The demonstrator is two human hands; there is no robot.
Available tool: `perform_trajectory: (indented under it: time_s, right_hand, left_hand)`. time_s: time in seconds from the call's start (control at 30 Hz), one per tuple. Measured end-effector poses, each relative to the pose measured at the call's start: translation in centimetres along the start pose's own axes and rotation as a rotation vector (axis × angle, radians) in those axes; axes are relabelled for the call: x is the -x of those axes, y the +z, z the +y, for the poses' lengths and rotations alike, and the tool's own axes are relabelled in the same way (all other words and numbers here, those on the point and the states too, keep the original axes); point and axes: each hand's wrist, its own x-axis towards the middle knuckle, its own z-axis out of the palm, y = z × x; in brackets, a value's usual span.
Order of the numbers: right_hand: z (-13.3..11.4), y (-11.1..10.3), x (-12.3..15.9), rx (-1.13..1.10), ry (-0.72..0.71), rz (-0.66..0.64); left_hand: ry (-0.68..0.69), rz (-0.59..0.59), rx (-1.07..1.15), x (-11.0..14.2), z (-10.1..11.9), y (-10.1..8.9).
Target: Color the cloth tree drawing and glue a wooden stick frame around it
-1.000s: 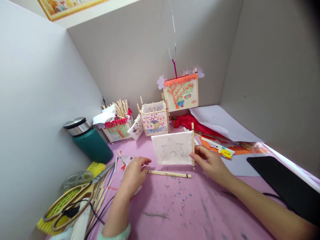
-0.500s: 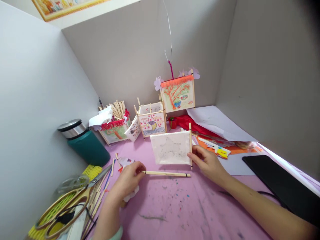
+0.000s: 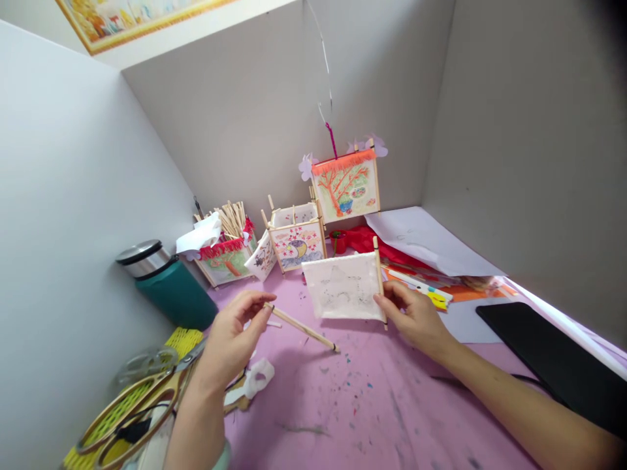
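My left hand (image 3: 240, 333) pinches one end of a thin wooden stick (image 3: 306, 328) with black bands near its ends. The stick slants down to the right above the table. In my right hand (image 3: 411, 316) is a white paper panel (image 3: 345, 287) with faint dark marks, gripped by the wooden stick (image 3: 379, 274) along its right edge. The panel stands upright, its left edge without a stick. Behind it are a square lantern frame (image 3: 297, 249) with a moon drawing and a hanging lantern (image 3: 347, 186) with a tree drawing and orange fringe.
On the left stand a teal bottle (image 3: 176, 294) and a stick-filled paper box (image 3: 225, 261). Large scissors (image 3: 134, 408) lie nearer me beside a white paper scrap (image 3: 257, 378). To the right are white paper sheets (image 3: 426, 238) and a black flat object (image 3: 553, 359). Grey partitions surround the purple tabletop (image 3: 372, 418).
My left hand has lifted and turned upward, tilting its stick from nearly level to slanting down rightward. My right hand and the panel have shifted slightly right.
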Motion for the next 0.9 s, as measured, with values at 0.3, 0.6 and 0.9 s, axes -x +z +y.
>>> perform_trajectory:
  time_s: [0.3, 0.6, 0.9]
  right_hand:
    - [0.5, 0.1, 0.2, 0.082, -0.011, -0.049]
    - [1.0, 0.5, 0.3, 0.203, -0.048, -0.223]
    - [0.9, 0.2, 0.1, 0.143, -0.004, -0.240]
  left_hand:
    - [0.195, -0.002, -0.262, -1.9, 3.8, 0.0]
    - [0.026, 0.045, 0.253, -2.3, 1.8, 3.1]
    - [-0.094, 0.188, 0.247, -3.0, 1.2, 3.2]
